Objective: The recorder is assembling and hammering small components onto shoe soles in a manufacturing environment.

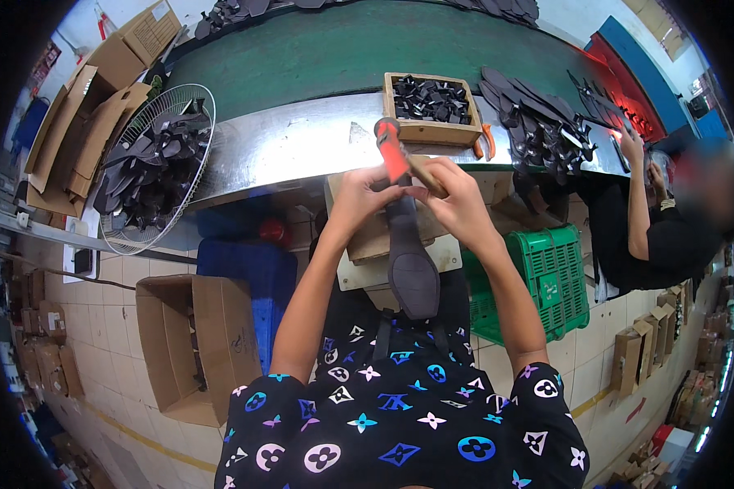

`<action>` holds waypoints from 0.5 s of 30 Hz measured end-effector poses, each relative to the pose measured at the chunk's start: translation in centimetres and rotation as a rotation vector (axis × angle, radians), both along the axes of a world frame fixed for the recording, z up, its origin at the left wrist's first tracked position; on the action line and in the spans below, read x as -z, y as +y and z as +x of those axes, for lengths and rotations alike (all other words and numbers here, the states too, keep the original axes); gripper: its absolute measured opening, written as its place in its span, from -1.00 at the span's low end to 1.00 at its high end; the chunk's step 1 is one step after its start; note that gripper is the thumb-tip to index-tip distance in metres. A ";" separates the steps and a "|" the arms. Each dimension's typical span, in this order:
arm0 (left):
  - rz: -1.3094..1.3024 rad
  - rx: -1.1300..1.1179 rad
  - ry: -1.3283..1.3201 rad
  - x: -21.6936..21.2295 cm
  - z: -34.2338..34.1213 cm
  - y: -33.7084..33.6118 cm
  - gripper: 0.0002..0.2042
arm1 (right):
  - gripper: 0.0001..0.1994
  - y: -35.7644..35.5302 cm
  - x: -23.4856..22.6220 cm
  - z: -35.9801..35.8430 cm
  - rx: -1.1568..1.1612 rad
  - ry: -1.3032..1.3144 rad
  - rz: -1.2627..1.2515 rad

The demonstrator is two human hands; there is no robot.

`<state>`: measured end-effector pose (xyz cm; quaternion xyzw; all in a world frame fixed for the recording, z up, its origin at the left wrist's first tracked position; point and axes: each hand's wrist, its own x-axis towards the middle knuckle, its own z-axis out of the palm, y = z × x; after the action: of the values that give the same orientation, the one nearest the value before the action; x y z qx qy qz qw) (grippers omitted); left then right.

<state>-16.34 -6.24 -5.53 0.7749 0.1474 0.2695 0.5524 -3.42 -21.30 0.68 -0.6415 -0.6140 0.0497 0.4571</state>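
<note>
A dark grey shoe sole (pixel 414 281) stretches from between my hands down toward my lap, its broad end nearest me. My left hand (pixel 360 198) pinches its narrow far end. The fingers of my right hand (pixel 457 204) are wrapped round the wooden handle of a hammer (pixel 393 151) with a red and black head, while the thumb reaches to the sole. The head stands just over the sole's far end. Under my hands is a wooden block (pixel 371 240) on a pale board. What lies between my fingertips is hidden.
Beyond my hands, a wooden box (pixel 431 130) holds small black parts, with orange-handled pliers (pixel 487 140) beside it. A wire basket (pixel 208 155) of dark pieces is at left, more soles (pixel 538 114) at right. A green crate (pixel 550 281), cardboard box (pixel 220 342) and seated co-worker flank me.
</note>
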 end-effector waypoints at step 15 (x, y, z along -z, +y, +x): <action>-0.126 0.089 0.046 -0.5 -1.0 0.2 -0.71 | -0.62 -7.6 -7.1 -5.7 0.184 0.082 -0.040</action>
<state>-17.35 -6.00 -5.01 0.7505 0.1423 0.2170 0.6078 -9.10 -28.92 7.82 -0.7015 -0.5322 0.0462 0.4717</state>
